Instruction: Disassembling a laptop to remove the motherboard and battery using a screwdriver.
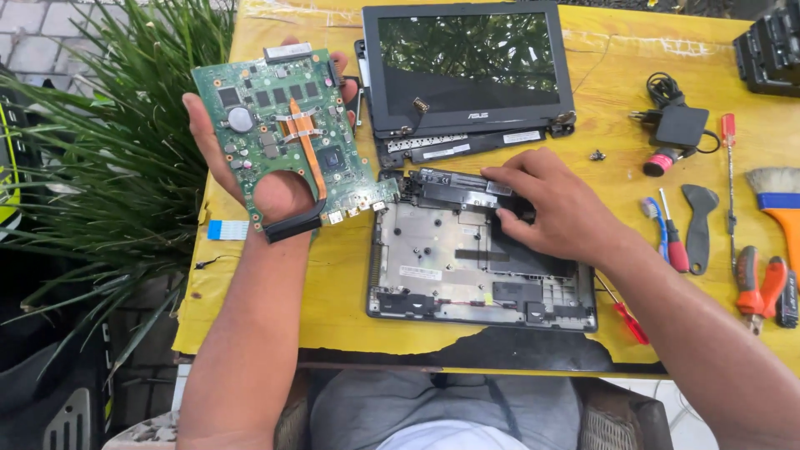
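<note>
Head view: left hand (265,171) raised above the table's left edge, closed around a green motherboard (287,129) held from behind, thumb on one side, fingertips showing past the top corner; copper heat pipe (307,142) and black heatsink end (293,225) facing the camera. Right hand (550,204) laid palm down on the open laptop base (467,267), fingers spread and pressing on the black battery (458,187) along the base's upper edge; gripping nothing, only resting there.

Around: detached laptop screen (468,67) lying just beyond the base, its dark glass mirroring leaves, a keyboard deck (467,146) poking out from under it. To the right, well apart from the hands: black power adapter (679,125) with coiled cable, thin red-handled screwdriver (729,171), toothbrush (654,217), short red screwdriver (673,242), black pry tool (698,225), orange-handled paintbrush (779,208), red-handled pliers (760,287). Another red screwdriver (625,312) partly hidden under the right forearm. Small blue-tipped ribbon cable (227,229) near the left edge.

Surface: yellow table (333,283), paint worn and chipped black along the near edge. Green spiky plant (108,125) crowding the left side; pale paving behind it.
</note>
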